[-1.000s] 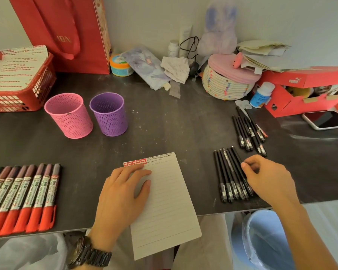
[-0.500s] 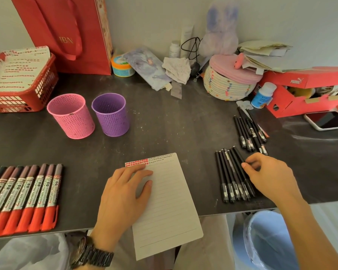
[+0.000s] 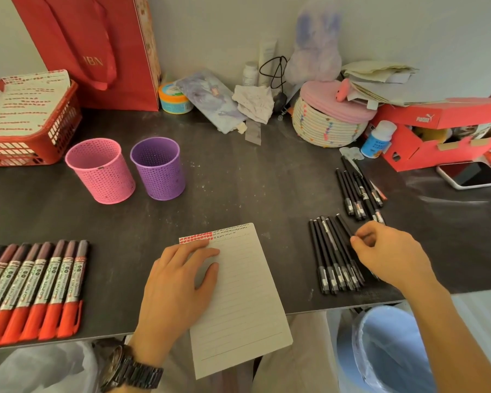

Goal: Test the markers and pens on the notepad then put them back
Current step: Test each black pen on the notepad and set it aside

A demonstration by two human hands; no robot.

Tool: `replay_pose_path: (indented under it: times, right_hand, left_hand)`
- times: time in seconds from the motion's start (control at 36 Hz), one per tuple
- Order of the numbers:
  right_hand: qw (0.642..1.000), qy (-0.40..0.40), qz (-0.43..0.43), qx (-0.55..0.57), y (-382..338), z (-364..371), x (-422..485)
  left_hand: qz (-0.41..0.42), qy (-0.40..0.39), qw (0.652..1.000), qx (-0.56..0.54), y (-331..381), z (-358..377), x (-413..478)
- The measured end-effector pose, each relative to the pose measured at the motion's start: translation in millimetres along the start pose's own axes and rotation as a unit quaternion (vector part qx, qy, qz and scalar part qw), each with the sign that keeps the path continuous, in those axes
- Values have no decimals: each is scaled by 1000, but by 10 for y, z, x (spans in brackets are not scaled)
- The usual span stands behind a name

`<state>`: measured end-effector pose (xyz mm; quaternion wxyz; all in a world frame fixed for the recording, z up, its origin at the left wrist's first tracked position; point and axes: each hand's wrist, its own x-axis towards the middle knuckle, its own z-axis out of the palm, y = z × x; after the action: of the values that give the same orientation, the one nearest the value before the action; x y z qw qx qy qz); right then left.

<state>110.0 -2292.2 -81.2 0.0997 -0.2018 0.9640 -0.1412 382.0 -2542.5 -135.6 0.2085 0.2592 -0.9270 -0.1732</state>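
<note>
Left hand [image 3: 179, 282] lies flat, fingers spread, pinning notepad [image 3: 238, 296] on surface; right hand [image 3: 389, 256], just rt of notepad, pinches one black pen [image 3: 345, 226] from nearest row, presumably to test.

red basket [image 3: 65, 137], shoebox [image 3: 437, 117], phone [image 3: 471, 175]

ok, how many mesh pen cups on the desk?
2. Pink cup at back left, purple cup just right of it; both upright and apparently empty.
</note>
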Motion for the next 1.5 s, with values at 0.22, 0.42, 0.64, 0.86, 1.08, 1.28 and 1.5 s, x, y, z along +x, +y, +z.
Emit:
replay_pose_path:
  times: [0.22,0.42,0.64,0.86,1.08,1.28,1.5]
  right_hand:
    - [999,18,19,40,2,39,-35]
    - [997,29,23,61,6,60,-32]
    - [998,13,23,66,-13,57,-27]
    - [998,48,32,6,-61,-46,119]
    - [991,118,31,-48,-370,-63,583]
    - [986,74,81,-123,-471,-4,874]
    - [993,111,19,-23,-612,-20,797]
  left_hand:
    - [-7,-9,1000,4,7,-6,2]
    - [-8,-10,1000,6,-12,19,0]
    - [-4,0,1000,-3,7,1,-4]
    - [-10,-12,1000,-1,33,-26,-2]
    - [-6,-11,1000,0,43,-47,-3]
    - [-12,-25,1000,-11,44,-69,-1]
    - [-16,-51,998,-17,3,-59,16]
